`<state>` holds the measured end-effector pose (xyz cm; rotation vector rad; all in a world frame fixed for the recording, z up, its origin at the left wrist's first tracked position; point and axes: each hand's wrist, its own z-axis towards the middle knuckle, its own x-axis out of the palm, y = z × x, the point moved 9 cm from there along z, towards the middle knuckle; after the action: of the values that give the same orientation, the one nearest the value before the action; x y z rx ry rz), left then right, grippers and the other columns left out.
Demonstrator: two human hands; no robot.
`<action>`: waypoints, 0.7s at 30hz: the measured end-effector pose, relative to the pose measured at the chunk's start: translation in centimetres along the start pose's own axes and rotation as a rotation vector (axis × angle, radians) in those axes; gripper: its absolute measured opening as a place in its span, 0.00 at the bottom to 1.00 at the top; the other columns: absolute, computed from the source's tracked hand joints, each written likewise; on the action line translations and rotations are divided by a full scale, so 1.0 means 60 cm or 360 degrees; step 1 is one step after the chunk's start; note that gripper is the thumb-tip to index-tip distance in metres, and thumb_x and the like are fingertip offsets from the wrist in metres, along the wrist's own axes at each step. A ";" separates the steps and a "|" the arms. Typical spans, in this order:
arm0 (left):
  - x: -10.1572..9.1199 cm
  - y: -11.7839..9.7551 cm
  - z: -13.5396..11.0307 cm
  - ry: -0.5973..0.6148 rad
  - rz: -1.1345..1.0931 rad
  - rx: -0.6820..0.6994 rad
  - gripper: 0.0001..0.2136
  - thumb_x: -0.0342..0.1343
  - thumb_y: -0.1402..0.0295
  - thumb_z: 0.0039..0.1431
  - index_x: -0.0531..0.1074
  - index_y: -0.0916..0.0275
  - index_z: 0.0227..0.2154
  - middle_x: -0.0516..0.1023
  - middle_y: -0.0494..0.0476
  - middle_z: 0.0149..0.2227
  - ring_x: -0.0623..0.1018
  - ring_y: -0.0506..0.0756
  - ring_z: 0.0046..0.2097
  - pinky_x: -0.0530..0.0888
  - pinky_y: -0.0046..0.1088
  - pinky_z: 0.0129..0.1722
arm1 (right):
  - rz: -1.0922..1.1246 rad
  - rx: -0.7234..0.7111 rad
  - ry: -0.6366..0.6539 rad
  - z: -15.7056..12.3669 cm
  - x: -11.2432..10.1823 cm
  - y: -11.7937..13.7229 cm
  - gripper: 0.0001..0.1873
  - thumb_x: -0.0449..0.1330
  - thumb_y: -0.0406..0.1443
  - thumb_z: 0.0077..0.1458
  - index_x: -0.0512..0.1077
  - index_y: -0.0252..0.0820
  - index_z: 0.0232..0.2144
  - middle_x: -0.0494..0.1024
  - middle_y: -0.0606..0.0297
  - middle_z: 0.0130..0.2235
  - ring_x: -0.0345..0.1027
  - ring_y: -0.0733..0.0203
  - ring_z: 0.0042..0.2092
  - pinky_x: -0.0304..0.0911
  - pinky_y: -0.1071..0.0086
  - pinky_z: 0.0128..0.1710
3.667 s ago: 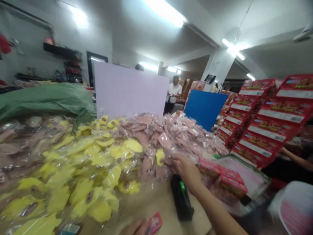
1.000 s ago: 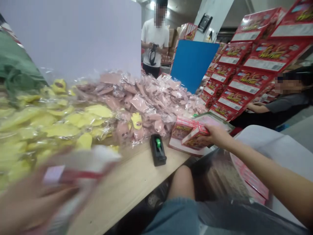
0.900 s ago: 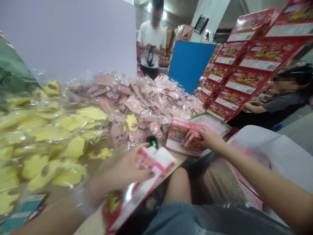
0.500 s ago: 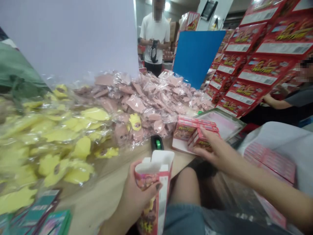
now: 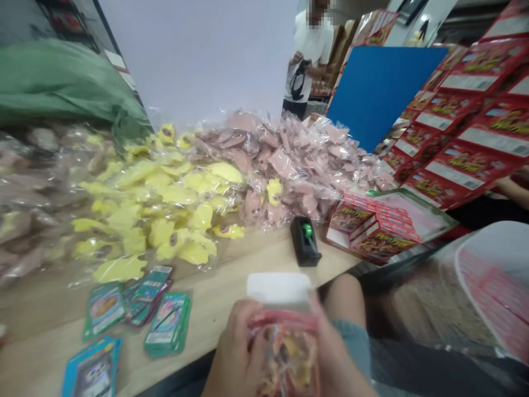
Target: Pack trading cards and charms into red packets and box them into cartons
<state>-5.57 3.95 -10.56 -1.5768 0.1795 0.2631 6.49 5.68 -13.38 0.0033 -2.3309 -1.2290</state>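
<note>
Both my hands hold one small red printed box [image 5: 285,342] with its white top flap open, low in the middle of the view, just off the near table edge. My left hand [image 5: 233,358] wraps the box's left side. My right hand [image 5: 334,358] is closed on its right side. Beyond the box a black tape dispenser [image 5: 305,241] with a green roll lies on the wooden table [image 5: 231,275]. Green and blue card packs [image 5: 165,322] lie to the left of my hands.
Heaps of bagged yellow toys [image 5: 165,204] and pink toys [image 5: 297,160] cover the table's far side. Stacked small red boxes [image 5: 372,226] sit at the right edge. Large red cartons [image 5: 467,121] rise at right. A person in white [image 5: 308,55] stands behind.
My right hand left the stack of small red boxes and came onto the box that my left hand held. The view swung left and down, showing the card packs.
</note>
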 end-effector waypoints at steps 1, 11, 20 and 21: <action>0.005 0.020 0.003 0.0024 0.0007 -0.0041 0.11 0.46 0.59 0.57 0.65 0.60 0.39 0.74 0.59 0.38 0.75 0.57 0.39 0.71 0.32 0.40 | 0.0097 0.0076 0.0020 0.009 -0.001 -0.010 0.36 0.41 0.57 0.51 0.73 0.32 0.36 0.78 0.53 0.30 0.72 0.51 0.37 0.64 0.57 0.40; 0.061 0.104 0.012 0.0279 -0.0141 -0.0267 0.25 0.42 0.61 0.61 0.46 0.66 0.58 0.68 0.66 0.51 0.70 0.57 0.51 0.66 0.35 0.50 | -0.1188 -0.0083 0.0495 0.027 0.001 0.078 0.21 0.54 0.47 0.52 0.73 0.39 0.42 0.75 0.62 0.39 0.67 0.62 0.39 0.63 0.69 0.40; 0.082 0.072 -0.024 0.0465 0.0076 0.0034 0.28 0.46 0.63 0.59 0.47 0.67 0.59 0.72 0.66 0.48 0.73 0.59 0.48 0.69 0.35 0.46 | -0.1559 -0.0244 0.0731 -0.033 0.037 0.068 0.22 0.51 0.42 0.57 0.64 0.45 0.53 0.74 0.61 0.42 0.66 0.58 0.44 0.60 0.64 0.47; 0.084 0.069 -0.025 0.0476 0.0080 0.0059 0.28 0.46 0.64 0.59 0.47 0.66 0.59 0.72 0.65 0.48 0.73 0.60 0.48 0.69 0.35 0.46 | -0.1627 -0.0290 0.0684 -0.036 0.031 0.070 0.22 0.51 0.42 0.57 0.63 0.45 0.53 0.74 0.60 0.42 0.65 0.58 0.44 0.60 0.63 0.48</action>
<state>-1.80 2.60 -15.89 -1.5703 0.4542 0.0605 6.72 6.04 -8.33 1.3839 -1.8038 -1.6419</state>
